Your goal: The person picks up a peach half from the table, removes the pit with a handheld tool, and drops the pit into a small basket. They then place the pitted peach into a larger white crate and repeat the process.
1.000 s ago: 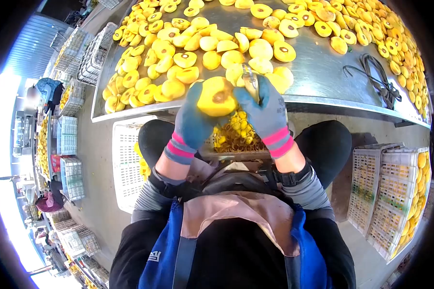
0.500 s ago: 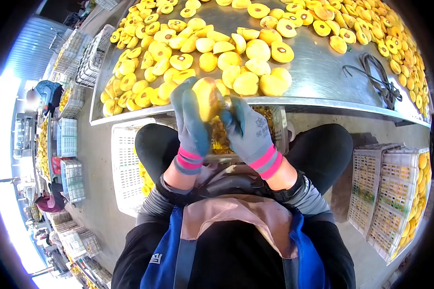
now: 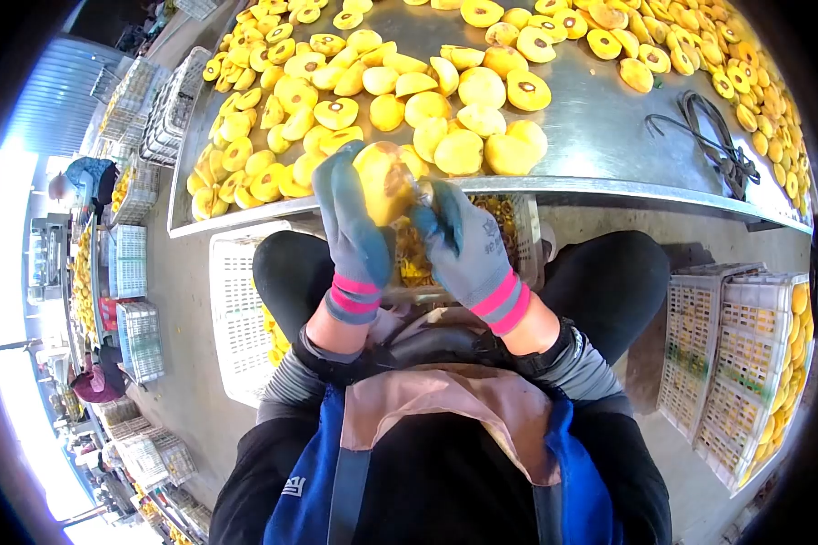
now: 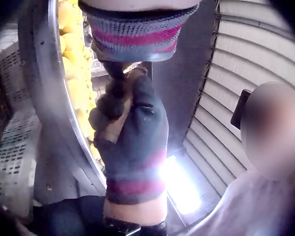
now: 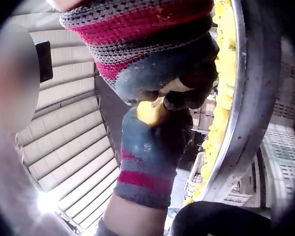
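In the head view my left hand [image 3: 353,218], in a grey and teal glove with pink bands, holds a yellow peach half [image 3: 379,182] with its cut side turned rightward. My gloved right hand [image 3: 471,238] grips a small tool by its wooden handle [image 4: 119,120], which shows in the left wrist view. The tool's metal end lies right at the brown centre of the fruit, mostly covered by fingers. The right wrist view shows the peach half [image 5: 151,113] between the two hands. Many other peach halves [image 3: 459,153] lie on the metal table just beyond.
The metal table [image 3: 600,145] has a raised front edge above my knees. A black cable [image 3: 713,150] lies on its right side. Below the hands stands a crate [image 3: 527,241] of scraps. White crates [image 3: 236,313] flank me, with more on the right [image 3: 745,363].
Both hands have come slightly left, the right one also nearer my body. The peach half has turned from facing up to facing right, and the tool's metal end has moved against it.
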`<state>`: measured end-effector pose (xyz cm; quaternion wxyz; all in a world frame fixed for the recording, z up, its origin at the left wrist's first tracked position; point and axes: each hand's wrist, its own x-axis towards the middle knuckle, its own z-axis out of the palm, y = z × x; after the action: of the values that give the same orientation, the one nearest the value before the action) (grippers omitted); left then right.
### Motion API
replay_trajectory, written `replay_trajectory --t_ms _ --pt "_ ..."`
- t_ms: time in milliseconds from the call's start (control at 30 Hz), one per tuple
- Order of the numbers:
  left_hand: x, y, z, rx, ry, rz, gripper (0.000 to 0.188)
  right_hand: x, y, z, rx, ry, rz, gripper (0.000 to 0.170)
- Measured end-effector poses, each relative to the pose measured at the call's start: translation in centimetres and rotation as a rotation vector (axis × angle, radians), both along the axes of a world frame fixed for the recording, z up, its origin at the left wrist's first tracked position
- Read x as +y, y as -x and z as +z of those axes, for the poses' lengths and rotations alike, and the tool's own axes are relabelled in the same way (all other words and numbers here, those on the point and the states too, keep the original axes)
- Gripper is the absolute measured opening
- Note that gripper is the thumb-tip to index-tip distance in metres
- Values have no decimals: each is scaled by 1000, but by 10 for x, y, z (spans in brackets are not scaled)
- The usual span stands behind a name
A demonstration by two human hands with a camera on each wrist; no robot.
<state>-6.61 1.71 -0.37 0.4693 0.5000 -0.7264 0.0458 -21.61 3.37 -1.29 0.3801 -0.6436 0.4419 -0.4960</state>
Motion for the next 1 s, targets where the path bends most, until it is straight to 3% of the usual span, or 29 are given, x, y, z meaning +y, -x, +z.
replay_trajectory --t_ms 67,133,267,400,500,633,767,900,1000 --pt "1 3 0 -80 88 5 48 0 -1 -1 -61 -34 -9 22" --pt "0 9 -9 206 54 -110 33 1 0 5 -53 -67 -9 22" --pt "-2 9 -12 484 -39 -220 32 0 7 10 59 -26 11 21" --pt "0 14 -4 556 -159 -192 27 1 11 8 132 90 6 21" --pt "-2 2 14 1 -71 -105 24 0 13 7 175 108 14 22" --pt "-10 -9 35 -203 -209 -182 27 2 17 4 240 125 78 23" --pt "-12 -8 37 766 -906 -335 29 1 16 6 176 -136 165 26" --pt "0 9 18 613 -480 -261 29 -1 19 6 157 -155 195 29" --pt "5 11 14 627 -498 -187 29 -1 18 4 42 -144 250 31"
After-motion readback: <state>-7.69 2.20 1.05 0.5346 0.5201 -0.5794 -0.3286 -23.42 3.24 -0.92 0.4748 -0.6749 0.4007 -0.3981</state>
